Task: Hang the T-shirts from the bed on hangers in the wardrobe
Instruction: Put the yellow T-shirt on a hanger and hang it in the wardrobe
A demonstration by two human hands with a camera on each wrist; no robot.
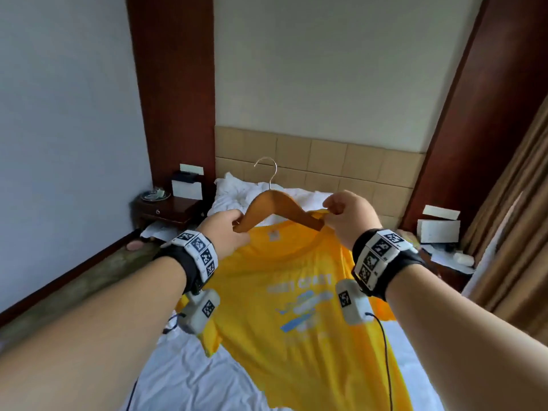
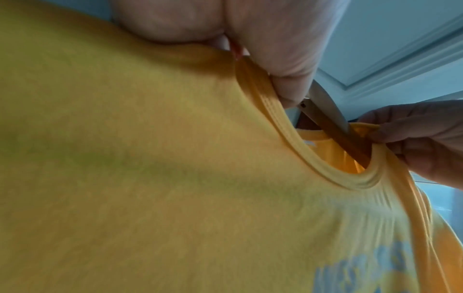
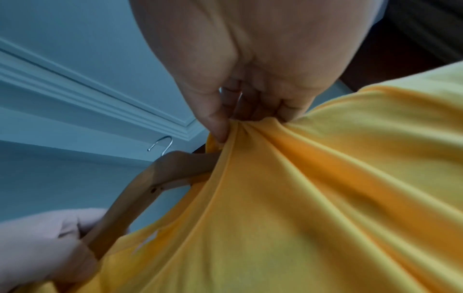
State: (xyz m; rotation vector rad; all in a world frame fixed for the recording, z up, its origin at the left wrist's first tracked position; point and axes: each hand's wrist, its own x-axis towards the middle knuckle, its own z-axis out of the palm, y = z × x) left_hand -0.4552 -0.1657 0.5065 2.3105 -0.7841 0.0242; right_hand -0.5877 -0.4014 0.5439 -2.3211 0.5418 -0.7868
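Note:
A yellow T-shirt [image 1: 296, 292] with a pale blue print hangs in the air above the bed [image 1: 184, 378]. A wooden hanger [image 1: 275, 206] with a metal hook [image 1: 268, 167] has its right arm inside the shirt's collar. My left hand [image 1: 228, 229] grips the hanger's left end together with the collar [image 2: 260, 87]. My right hand [image 1: 347, 215] pinches the collar's right side [image 3: 233, 126] over the hanger's right arm [image 3: 180, 162]. The hanger's right end is hidden under the fabric.
White pillows [image 1: 234, 191] lie at the tan headboard [image 1: 326, 161]. A dark nightstand [image 1: 166, 209] stands on the left, a cluttered one [image 1: 441, 232] on the right. Brown curtains [image 1: 516, 226] hang at the far right. The wardrobe is out of view.

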